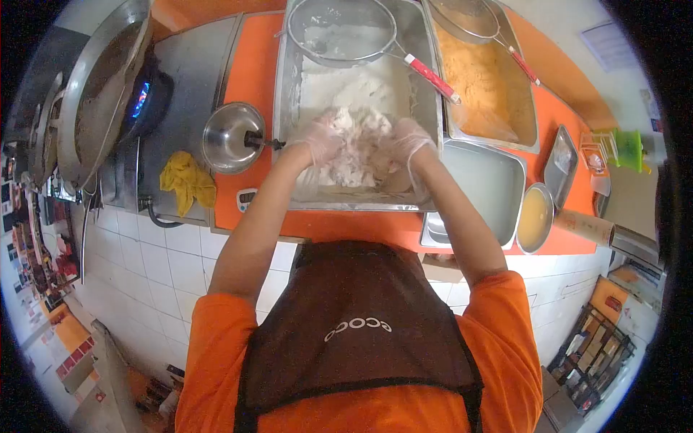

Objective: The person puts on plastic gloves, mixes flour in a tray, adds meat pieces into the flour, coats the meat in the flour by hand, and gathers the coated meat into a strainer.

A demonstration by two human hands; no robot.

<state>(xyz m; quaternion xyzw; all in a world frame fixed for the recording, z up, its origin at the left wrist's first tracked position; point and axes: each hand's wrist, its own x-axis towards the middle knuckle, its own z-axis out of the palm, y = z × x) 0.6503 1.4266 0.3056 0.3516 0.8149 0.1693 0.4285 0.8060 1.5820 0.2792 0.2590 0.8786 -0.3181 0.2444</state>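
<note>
Both of my hands wear clear plastic gloves and are down in a deep metal tray (pixel 430 86) of white flour (pixel 325 83). My left hand (pixel 321 141) is curled around flour-coated pieces (pixel 361 148) on the left of the pile. From the right side, my right hand (pixel 408 141) closes in on the same pile, its fingers bent against the coated pieces. Flour and motion blur partly hide the fingertips, and what lies under the coating cannot be made out. A round sieve (pixel 345 60) with a red handle rests across the far end of the tray.
Right of the flour stand a tray of orange powder (pixel 476 83) with another sieve (pixel 498 36), a tray of cloudy liquid (pixel 484 177) and a bowl of yellow liquid (pixel 534 220). To the left are a steel bowl (pixel 225 141), a yellow cloth (pixel 186 184), a timer (pixel 246 198) and a lit burner (pixel 141 99) under a wok (pixel 101 86).
</note>
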